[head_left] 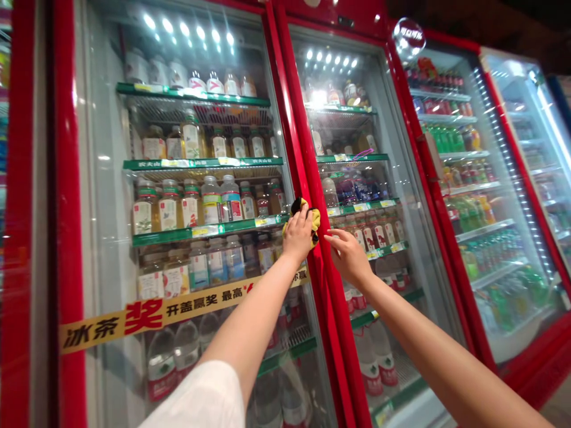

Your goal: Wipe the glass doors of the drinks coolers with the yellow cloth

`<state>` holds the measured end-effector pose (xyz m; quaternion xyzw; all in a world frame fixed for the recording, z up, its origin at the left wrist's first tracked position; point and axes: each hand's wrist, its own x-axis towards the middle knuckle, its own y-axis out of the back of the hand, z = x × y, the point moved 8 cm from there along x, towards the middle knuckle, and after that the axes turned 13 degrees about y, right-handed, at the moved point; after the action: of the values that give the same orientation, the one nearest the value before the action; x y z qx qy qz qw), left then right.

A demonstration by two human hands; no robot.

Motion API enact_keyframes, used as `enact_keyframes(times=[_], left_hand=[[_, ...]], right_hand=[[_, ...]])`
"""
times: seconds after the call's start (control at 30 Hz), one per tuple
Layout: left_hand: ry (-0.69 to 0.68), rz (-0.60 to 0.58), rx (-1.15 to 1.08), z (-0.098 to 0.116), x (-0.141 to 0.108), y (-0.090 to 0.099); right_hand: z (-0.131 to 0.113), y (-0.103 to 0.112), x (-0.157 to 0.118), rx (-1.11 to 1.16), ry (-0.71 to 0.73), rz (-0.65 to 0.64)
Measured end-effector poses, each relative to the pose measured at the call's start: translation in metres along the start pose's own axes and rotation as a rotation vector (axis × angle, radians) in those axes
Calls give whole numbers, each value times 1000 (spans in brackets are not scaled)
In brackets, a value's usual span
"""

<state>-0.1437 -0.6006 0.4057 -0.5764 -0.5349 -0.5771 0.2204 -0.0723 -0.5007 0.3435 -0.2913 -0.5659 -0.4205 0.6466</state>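
Note:
My left hand [298, 235] presses a yellow and black cloth [314, 221] against the red frame [300, 160] of the left fridge door, close to where the two doors meet. Its fingers lie over the bunched cloth. Just to the right, my right hand [350, 255] is at the edge of the right door's red frame [328, 285], with its fingers partly bent and apart and nothing visible in them. Whether its fingertips touch the frame I cannot tell. Behind the left door glass stand rows of bottled drinks [169, 205] on green-edged shelves [200, 232].
A yellow banner strip [102, 330] with printed characters crosses the left door. More bottles [379, 232] stand behind the right door. Farther right are another red-framed fridge [473, 172] and a pale-framed one [535, 137]. A round sign [409, 39] sticks out near the top.

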Motion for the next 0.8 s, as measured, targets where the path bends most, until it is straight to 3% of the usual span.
enact_keyframes(times=[0.13, 0.2, 0.4, 0.47, 0.53, 0.63, 0.73, 0.8], left_hand=[[-53, -34, 15, 4, -53, -21], [-80, -64, 34, 4, -62, -24], [-46, -81, -16, 2, -8, -5], [-39, -74, -40, 5, -5, -4], [-54, -74, -51, 8, -22, -10], [-121, -87, -36, 12, -74, -24], [-287, -122, 7, 15, -125, -35], [-378, -148, 26, 12, -136, -36]], right_hand=[[3, -3, -6, 29, -35, 5], [6, -5, -5, 38, -52, 18], [12, -3, 4, 41, -73, 84], [11, -4, 2, 52, -80, 87], [9, -3, -4, 70, -93, 97], [7, -1, -17, 94, -116, 106], [5, 0, -26, 92, -131, 95], [4, 0, -27, 72, -129, 89]])
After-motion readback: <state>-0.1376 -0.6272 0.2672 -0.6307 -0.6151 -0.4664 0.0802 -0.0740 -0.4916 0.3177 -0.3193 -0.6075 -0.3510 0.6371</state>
